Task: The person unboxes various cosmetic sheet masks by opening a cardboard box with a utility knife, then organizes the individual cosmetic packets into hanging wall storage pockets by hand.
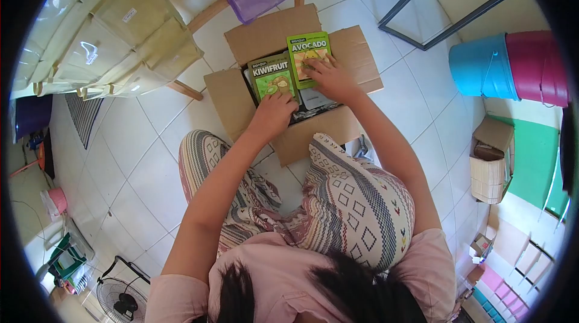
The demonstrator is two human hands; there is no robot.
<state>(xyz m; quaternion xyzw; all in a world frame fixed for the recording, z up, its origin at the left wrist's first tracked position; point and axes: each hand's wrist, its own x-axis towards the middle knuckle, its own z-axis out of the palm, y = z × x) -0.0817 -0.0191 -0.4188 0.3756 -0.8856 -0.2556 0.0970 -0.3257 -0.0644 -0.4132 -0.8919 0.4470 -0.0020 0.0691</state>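
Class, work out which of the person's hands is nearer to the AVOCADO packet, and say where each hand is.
Right. The right hand is on the AVOCADO packet; the left hand is farther off, on the KIWIFRUIT packet.

Between splayed flaps (229,100), the carton (319,136) opens upward, packets (271,79) obstructing.

The kiwifruit pack (271,76) is left of the avocado pack (301,55), at the mouth of the carton (325,127); buckets (485,67) stand well right.
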